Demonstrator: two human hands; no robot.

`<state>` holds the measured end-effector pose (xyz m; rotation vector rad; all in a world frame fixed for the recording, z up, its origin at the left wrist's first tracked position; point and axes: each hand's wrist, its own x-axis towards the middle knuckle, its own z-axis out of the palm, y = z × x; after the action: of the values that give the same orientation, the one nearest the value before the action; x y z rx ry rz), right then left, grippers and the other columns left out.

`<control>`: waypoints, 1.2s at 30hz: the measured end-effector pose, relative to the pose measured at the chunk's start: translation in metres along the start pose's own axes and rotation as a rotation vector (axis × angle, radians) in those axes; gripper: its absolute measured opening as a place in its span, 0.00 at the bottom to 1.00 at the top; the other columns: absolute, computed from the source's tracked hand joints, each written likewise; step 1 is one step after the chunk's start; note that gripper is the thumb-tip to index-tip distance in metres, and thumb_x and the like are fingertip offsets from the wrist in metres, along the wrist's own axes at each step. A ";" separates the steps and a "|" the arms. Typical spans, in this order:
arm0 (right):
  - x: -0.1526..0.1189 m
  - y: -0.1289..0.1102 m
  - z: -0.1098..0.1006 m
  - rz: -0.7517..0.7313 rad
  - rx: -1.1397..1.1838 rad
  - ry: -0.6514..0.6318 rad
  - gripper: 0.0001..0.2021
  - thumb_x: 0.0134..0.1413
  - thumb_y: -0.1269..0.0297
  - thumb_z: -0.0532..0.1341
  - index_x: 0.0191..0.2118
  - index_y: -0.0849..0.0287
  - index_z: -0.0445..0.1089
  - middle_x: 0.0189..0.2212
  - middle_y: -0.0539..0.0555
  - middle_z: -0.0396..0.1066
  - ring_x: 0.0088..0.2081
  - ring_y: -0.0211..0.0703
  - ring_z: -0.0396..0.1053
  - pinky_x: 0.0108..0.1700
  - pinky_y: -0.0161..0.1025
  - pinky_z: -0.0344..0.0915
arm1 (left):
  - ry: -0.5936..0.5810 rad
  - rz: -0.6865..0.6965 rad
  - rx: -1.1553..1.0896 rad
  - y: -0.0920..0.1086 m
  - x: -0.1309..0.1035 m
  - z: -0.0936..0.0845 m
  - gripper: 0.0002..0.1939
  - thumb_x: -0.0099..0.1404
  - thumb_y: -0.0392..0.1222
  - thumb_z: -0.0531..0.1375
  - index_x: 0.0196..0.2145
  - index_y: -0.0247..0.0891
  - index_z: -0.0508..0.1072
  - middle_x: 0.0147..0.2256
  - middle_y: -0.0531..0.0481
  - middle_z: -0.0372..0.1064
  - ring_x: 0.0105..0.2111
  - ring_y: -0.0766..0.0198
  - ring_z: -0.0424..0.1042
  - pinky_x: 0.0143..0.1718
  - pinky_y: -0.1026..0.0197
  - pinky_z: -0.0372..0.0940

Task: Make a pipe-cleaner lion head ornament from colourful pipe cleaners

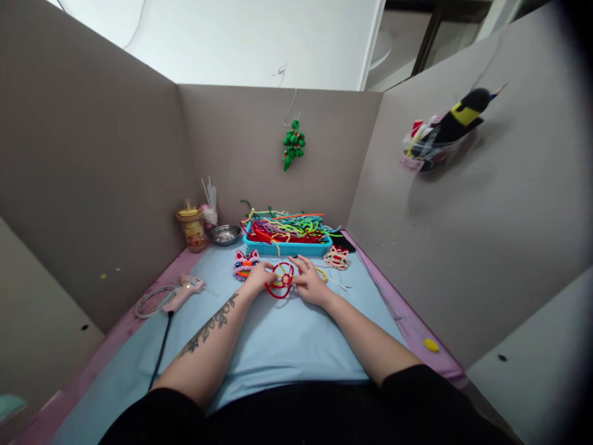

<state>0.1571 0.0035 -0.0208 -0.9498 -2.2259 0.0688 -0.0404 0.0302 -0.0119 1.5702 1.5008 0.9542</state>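
Observation:
Between my hands is a red pipe cleaner piece (280,295) bent into several loops, with a paler yellow strand and a small knotted middle. My left hand (260,278) closes on its left side, fingertips pinching a loop. At the right side, the thumb and a finger of my right hand (311,284) pinch the piece near its knotted middle, while the other fingers reach forward. A purple and orange pipe cleaner animal face (244,264) lies just beyond my left hand. Past my right hand rests a cream and red animal face (337,258).
A blue basket (291,248) full of coloured pipe cleaners stands at the back. To its left are a metal bowl (225,235) and a brown cup (193,230). A pink glue gun (184,292) with its cord lies left. Grey panels surround the table; a yellow disc (431,345) lies right.

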 end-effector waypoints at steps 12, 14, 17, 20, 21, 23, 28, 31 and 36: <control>-0.001 0.013 0.004 0.240 0.300 0.176 0.21 0.40 0.79 0.50 0.37 0.56 0.73 0.42 0.55 0.66 0.46 0.44 0.65 0.50 0.44 0.61 | 0.032 0.075 0.236 0.007 -0.002 -0.001 0.18 0.57 0.40 0.56 0.45 0.29 0.71 0.30 0.41 0.74 0.23 0.62 0.70 0.28 0.62 0.63; -0.002 0.013 0.006 0.231 0.294 0.156 0.23 0.40 0.79 0.50 0.41 0.55 0.72 0.45 0.55 0.64 0.48 0.44 0.63 0.51 0.44 0.60 | 0.045 0.081 0.218 0.004 -0.001 0.002 0.20 0.59 0.42 0.55 0.47 0.30 0.69 0.33 0.40 0.74 0.22 0.64 0.70 0.27 0.63 0.63; -0.002 0.012 0.006 0.223 0.286 0.140 0.23 0.41 0.79 0.51 0.43 0.55 0.71 0.47 0.56 0.62 0.51 0.44 0.61 0.53 0.44 0.59 | 0.065 0.080 0.178 0.000 0.001 0.005 0.20 0.61 0.44 0.54 0.47 0.30 0.68 0.38 0.39 0.73 0.23 0.65 0.71 0.25 0.64 0.63; -0.002 0.010 0.005 0.240 0.281 0.145 0.23 0.42 0.79 0.51 0.44 0.55 0.70 0.48 0.56 0.61 0.51 0.45 0.61 0.54 0.44 0.58 | 0.089 0.088 0.134 -0.001 0.002 0.005 0.21 0.62 0.45 0.53 0.50 0.32 0.65 0.41 0.39 0.72 0.21 0.67 0.70 0.24 0.65 0.63; -0.002 0.010 0.005 0.246 0.282 0.152 0.23 0.42 0.79 0.51 0.44 0.55 0.70 0.48 0.56 0.61 0.52 0.45 0.60 0.54 0.45 0.58 | 0.105 0.100 0.119 -0.001 0.002 0.004 0.21 0.62 0.45 0.52 0.51 0.32 0.64 0.41 0.40 0.72 0.19 0.68 0.69 0.24 0.65 0.63; -0.001 0.010 0.005 0.255 0.284 0.167 0.23 0.42 0.79 0.51 0.45 0.55 0.70 0.48 0.56 0.60 0.52 0.45 0.60 0.54 0.45 0.58 | 0.151 0.131 0.096 0.000 0.002 0.002 0.22 0.63 0.45 0.51 0.53 0.33 0.61 0.41 0.40 0.72 0.17 0.71 0.66 0.24 0.65 0.63; -0.001 0.013 0.008 0.263 0.287 0.165 0.24 0.42 0.79 0.51 0.45 0.54 0.70 0.48 0.56 0.60 0.51 0.45 0.60 0.54 0.45 0.58 | 0.174 0.144 0.095 0.003 0.000 0.000 0.21 0.61 0.46 0.54 0.49 0.34 0.64 0.39 0.42 0.73 0.22 0.67 0.69 0.26 0.64 0.63; -0.001 0.013 0.008 0.269 0.288 0.156 0.24 0.42 0.79 0.51 0.45 0.54 0.70 0.47 0.55 0.61 0.51 0.45 0.60 0.54 0.46 0.58 | 0.130 0.177 0.125 0.004 -0.002 0.001 0.18 0.58 0.46 0.58 0.44 0.33 0.69 0.36 0.42 0.73 0.30 0.61 0.72 0.32 0.62 0.65; -0.001 0.009 0.007 0.225 0.252 0.122 0.23 0.42 0.79 0.52 0.43 0.54 0.70 0.47 0.55 0.60 0.52 0.45 0.60 0.54 0.46 0.57 | 0.132 0.233 0.185 0.006 -0.005 0.003 0.17 0.57 0.45 0.58 0.42 0.33 0.71 0.35 0.42 0.74 0.34 0.59 0.72 0.37 0.60 0.64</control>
<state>0.1586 0.0107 -0.0293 -1.0296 -1.9375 0.3757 -0.0347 0.0245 -0.0078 1.8779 1.5573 1.0935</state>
